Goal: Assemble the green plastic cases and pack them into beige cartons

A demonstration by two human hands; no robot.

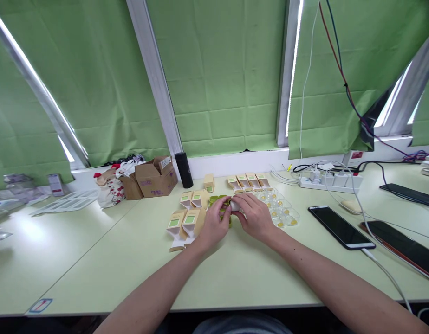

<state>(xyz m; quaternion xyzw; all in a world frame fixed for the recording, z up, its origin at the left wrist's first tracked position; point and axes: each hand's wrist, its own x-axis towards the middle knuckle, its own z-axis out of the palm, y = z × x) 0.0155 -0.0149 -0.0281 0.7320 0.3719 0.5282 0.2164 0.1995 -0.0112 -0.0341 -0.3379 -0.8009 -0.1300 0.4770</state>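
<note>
Near the middle of the table [235,278], the left hand [216,221] and the right hand [254,214] hold 1 small white item [236,207] between them. The left thumb and fingers are set narrow against its left side; the right fingers curl over its other side. Green containers [213,200] lie partly hidden behind the left hand. Left of that hand sit 4 cartons [192,222]. Right of the right hand, clear plastic packaging [290,216] holds yellow pieces [294,222].
</note>
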